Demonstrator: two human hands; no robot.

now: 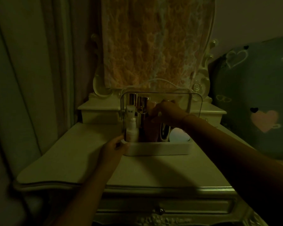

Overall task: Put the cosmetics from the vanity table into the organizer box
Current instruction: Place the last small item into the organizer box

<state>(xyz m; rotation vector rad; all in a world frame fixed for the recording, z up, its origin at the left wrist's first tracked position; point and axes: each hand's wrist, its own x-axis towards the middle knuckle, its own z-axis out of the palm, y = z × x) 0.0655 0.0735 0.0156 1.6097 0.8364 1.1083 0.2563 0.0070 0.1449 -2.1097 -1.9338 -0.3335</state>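
Reaching into the organizer box, the right hand closes around a tall pinkish bottle near the middle, while the left hand grips the box's near-left corner. Around them the box, at the far middle of the counter, already holds a white pump bottle, a tube, gold-capped bottles and a round white jar. No loose cosmetics show on the dim counter, so the task looks nearly done.
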